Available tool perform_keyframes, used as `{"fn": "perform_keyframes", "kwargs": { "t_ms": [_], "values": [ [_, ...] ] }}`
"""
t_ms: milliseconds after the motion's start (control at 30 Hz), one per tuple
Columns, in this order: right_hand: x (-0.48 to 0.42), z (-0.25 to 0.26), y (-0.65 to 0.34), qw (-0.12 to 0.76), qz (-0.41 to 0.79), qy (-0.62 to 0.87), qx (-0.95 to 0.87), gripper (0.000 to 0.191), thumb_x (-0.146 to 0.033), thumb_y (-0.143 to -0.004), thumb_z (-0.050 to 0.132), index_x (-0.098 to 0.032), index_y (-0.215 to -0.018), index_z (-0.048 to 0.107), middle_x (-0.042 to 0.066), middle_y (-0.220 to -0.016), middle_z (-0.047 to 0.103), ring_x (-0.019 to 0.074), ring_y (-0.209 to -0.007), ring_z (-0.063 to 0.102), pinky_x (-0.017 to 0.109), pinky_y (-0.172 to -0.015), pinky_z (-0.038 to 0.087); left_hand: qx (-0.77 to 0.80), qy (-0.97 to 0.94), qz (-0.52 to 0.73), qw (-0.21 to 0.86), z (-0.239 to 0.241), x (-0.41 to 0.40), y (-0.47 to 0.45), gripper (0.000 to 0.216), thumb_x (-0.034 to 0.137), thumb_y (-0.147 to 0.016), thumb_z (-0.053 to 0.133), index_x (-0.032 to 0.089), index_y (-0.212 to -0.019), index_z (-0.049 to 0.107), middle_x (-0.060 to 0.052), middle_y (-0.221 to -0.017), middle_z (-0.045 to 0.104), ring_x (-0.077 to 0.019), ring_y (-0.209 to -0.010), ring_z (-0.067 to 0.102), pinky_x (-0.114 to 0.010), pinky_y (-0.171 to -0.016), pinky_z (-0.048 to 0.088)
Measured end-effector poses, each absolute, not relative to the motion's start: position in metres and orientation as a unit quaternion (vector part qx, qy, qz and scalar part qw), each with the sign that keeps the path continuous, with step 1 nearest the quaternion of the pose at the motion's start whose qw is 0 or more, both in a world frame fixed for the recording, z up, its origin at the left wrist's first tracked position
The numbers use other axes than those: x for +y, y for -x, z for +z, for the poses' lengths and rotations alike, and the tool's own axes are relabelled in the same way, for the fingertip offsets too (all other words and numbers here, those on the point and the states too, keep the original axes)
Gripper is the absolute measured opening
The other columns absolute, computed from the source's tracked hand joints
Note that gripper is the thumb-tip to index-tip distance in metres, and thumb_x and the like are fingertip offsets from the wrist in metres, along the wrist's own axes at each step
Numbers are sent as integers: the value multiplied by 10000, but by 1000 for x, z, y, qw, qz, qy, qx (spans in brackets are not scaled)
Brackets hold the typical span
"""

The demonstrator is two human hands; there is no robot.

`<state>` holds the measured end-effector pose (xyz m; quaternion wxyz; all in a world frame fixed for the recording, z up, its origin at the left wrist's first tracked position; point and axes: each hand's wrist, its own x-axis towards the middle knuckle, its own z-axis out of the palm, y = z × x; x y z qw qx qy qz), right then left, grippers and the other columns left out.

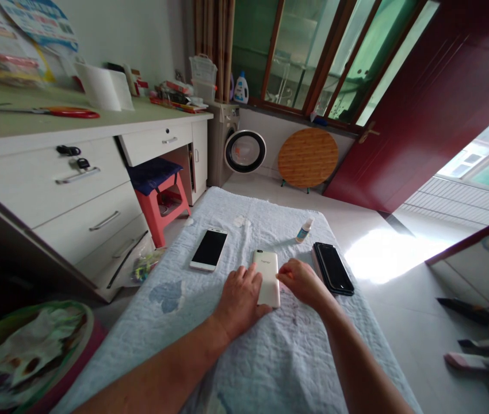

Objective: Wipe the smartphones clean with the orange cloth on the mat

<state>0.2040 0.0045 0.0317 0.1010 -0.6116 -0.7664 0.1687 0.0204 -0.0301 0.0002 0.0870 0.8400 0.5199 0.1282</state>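
A white smartphone [267, 265] lies back side up on the quilted cloth [236, 218], camera end pointing away from me. My left hand [241, 299] grips it along its left side, fingers over that edge and thumb at the near end. At the opposite long edge, the closed fingertips of my right hand [298, 279] pinch at the phone's side; what exactly is between them is hidden. Left of it is a second white phone [210, 249] with its dark screen up. To the right, a black phone [333, 268] rests on a dark flat item. A small spray bottle [304, 231] stands beyond my right hand.
The cloth-covered surface has a desk [67, 172] with drawers on its left and a red stool [162, 198] beside that. A waste basket [89, 339] stands at the near left. Farther back are a washing machine with its door [245, 152] open and a round wooden tabletop [308, 156].
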Motion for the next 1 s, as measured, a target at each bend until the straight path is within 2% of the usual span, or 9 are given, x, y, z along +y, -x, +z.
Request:
{"fn": "perform_keyframes", "kwargs": {
  "t_ms": [100, 200, 267, 400, 467, 667, 767, 900, 1000],
  "values": [
    [16, 20, -194, 181, 91, 606, -769, 227, -240, -892, 506, -186, -878, 726, 51, -841, 632, 169, -863, 554, 255, -813, 379, 465, -871, 145, 59, 7, -34, -23, 490, 408, -810, 663, 188, -1225, 523, -110, -1388, 479, -288, -1155, 473, -448, -1024, 332],
    [27, 2, -186, 177, 67, 600, -777, 217, -231, -893, 514, -188, -902, 726, 65, -892, 604, 179, -902, 519, 264, -858, 362, 411, -900, 132, 59, 8, -39, -27, 299, 183, -920, 484, 179, -1213, 540, -90, -1175, 618, -238, -1075, 517, -394, -961, 375],
    [36, -7, -184, 164, 59, 614, -770, 254, -220, -910, 477, -187, -894, 727, 70, -894, 595, 179, -908, 511, 263, -867, 352, 390, -910, 124, 65, 6, -43, -30, 273, 130, -931, 431, 172, -1163, 568, -80, -1094, 643, -220, -1008, 538, -359, -879, 420],
    [57, -8, -182, 134, 50, 627, -765, 299, -207, -921, 429, -180, -892, 726, 75, -894, 606, 174, -916, 522, 264, -886, 335, 368, -922, 111, 48, 0, -47, -35, 238, 125, -921, 451, 152, -1124, 572, -84, -1056, 637, -228, -971, 542, -352, -797, 454],
    [69, -3, -180, 92, 52, 624, -774, 302, -190, -911, 424, -172, -920, 726, 87, -920, 624, 179, -931, 526, 270, -893, 332, 366, -924, 106, 42, -2, -47, -36, 225, 120, -910, 471, 143, -1111, 569, -82, -1042, 632, -227, -945, 547, -351, -770, 465],
    [95, 7, -165, 26, 74, 586, -806, 283, -177, -871, 465, -179, -953, 736, 93, -965, 665, 183, -958, 553, 259, -887, 339, 361, -929, 78, 38, -6, -46, -38, 255, 77, -892, 470, 133, -1129, 549, -102, -1064, 626, -242, -974, 558, -368, -755, 493],
    [104, 8, -160, 0, 85, 572, -816, 265, -186, -853, 495, -186, -944, 744, 89, -956, 688, 180, -919, 582, 245, -826, 367, 364, -927, 76, 43, -5, -46, -39, 287, 48, -881, 457, 123, -1145, 540, -122, -1101, 620, -251, -983, 568, -377, -738, 507],
    [112, 11, -155, -34, 104, 560, -821, 233, -231, -850, 530, -196, -919, 750, 59, -845, 711, 160, -764, 610, 228, -687, 389, 370, -924, 71, 64, -2, -47, -42, 322, 9, -857, 442, 105, -1149, 538, -148, -1108, 619, -257, -968, 586, -395, -732, 524],
    [114, 13, -152, -43, 108, 546, -830, 219, -251, -851, 548, -212, -939, 744, 44, -868, 710, 149, -772, 612, 215, -687, 390, 374, -922, 80, 63, 1, -48, -42, 390, -24, -831, 424, 93, -1190, 519, -163, -1130, 615, -263, -978, 591, -411, -751, 530]
  ]
}}
